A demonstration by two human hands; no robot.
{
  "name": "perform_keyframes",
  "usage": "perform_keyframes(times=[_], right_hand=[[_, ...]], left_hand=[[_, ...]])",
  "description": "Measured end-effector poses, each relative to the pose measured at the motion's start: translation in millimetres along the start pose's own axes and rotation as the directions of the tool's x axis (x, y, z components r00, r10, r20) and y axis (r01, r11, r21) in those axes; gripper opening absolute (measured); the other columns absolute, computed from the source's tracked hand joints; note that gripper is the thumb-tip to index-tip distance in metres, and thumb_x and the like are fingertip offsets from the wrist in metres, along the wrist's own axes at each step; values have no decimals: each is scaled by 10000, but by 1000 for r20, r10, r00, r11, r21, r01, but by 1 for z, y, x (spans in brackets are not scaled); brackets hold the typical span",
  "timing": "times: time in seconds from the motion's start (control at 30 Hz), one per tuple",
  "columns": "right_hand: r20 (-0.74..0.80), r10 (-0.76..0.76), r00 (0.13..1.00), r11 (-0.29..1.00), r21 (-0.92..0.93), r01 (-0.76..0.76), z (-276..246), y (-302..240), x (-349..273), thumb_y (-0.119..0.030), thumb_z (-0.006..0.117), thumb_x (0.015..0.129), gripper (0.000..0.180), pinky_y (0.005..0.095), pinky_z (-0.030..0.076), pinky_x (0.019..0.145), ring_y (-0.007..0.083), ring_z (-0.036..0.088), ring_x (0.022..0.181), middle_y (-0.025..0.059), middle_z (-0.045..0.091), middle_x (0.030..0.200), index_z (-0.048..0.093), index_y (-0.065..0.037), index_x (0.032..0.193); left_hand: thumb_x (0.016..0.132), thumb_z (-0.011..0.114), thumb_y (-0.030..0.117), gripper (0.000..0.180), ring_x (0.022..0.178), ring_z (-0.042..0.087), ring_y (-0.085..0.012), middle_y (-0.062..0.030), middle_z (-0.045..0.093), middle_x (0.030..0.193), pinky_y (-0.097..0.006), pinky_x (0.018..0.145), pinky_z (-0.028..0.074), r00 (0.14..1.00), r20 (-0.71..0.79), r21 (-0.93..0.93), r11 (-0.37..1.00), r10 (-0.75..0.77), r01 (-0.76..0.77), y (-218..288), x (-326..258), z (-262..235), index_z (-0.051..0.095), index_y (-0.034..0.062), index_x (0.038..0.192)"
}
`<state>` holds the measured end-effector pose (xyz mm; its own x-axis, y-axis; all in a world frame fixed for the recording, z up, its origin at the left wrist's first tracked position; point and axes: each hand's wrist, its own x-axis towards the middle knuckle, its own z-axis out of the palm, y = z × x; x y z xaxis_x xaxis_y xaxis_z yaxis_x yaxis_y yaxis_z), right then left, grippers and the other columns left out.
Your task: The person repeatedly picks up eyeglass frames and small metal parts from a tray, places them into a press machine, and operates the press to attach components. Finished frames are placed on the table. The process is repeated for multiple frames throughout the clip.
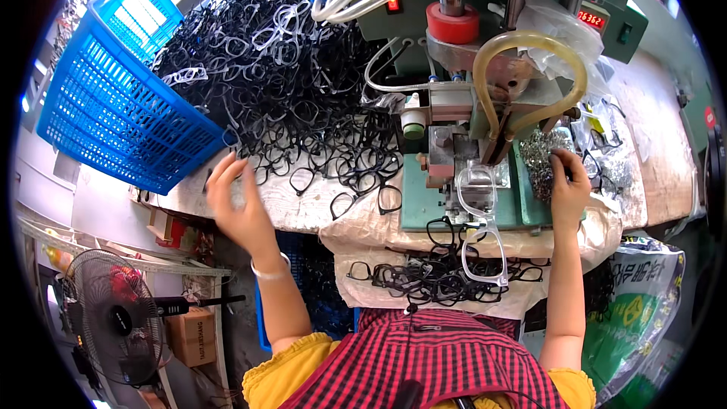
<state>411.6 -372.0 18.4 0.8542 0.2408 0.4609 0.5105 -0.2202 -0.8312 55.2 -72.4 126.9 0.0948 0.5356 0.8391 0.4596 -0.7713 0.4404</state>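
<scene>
My left hand (241, 208) is raised near the table's front edge, beside the blue basket, its fingers apart and nothing visible in them. My right hand (569, 188) reaches to a heap of small shiny metal parts (536, 167) at the right of the machine. Thumb and fingers pinch together at the heap's edge; whatever they hold is too small to tell. Between my arms, a clear glasses frame (505, 257) hangs at the front of the green press machine (424, 204), with another clear frame (477, 189) above it. Black glasses frames (424, 276) lie on the cloth before me.
A large heap of mostly black glasses frames (265, 76) covers the table at the back left. The blue basket (129, 106) tips toward it. A yellowish hose (564, 42) loops in front of the press. Lower left stands a fan (113, 318); a printed sack (636, 303) is at right.
</scene>
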Motion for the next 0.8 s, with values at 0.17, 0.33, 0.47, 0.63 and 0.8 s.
perform_keyframes(times=[0.17, 0.33, 0.47, 0.63, 0.8], right_hand=[[18, -41, 999, 999, -12, 41, 13, -11, 0, -50, 713, 879, 140, 315, 516, 847, 204, 688, 904, 108, 735, 961, 732, -1, 1009], [-48, -175, 983, 960, -231, 159, -20, -16, -22, 14, 718, 798, 117, 373, 500, 803, 283, 650, 850, 107, 701, 883, 719, -25, 908], [-104, -109, 989, 959, -271, 77, -53, -11, -46, 41, 723, 784, 135, 361, 509, 800, 271, 661, 864, 108, 705, 891, 719, -20, 905], [90, -186, 978, 982, 9, 186, -30, -73, -42, 28, 723, 754, 138, 363, 516, 819, 265, 680, 891, 106, 719, 891, 728, -23, 881], [120, -181, 976, 933, 334, 132, 32, -110, -16, 21, 699, 770, 154, 324, 518, 809, 214, 675, 859, 94, 700, 893, 672, -4, 919]], left_hand=[[688, 803, 196, 321, 1095, 561, -351, -116, 613, 1281, -469, 987, 432, 843, 529, 638, 701, -96, -320, -86, -35, 48, 684, 52, 948], [697, 760, 196, 277, 1119, 541, -393, -171, 598, 1290, -530, 999, 410, 724, 547, 656, 752, -420, -59, -134, -84, 71, 671, 47, 913], [771, 716, 117, 161, 1219, 498, -432, -237, 563, 1342, -493, 1004, 388, 884, 452, 320, 947, -119, -37, -123, -89, 54, 589, 18, 772], [919, 697, 60, 115, 823, 593, -158, -121, 708, 990, -275, 744, 441, 889, 404, -290, 891, -216, 348, -28, -45, 51, 666, 5, 823], [875, 720, -22, 30, 715, 625, -115, -91, 735, 888, -226, 628, 453, 905, 415, -434, 895, 91, 108, 63, -46, 75, 691, -18, 882]])
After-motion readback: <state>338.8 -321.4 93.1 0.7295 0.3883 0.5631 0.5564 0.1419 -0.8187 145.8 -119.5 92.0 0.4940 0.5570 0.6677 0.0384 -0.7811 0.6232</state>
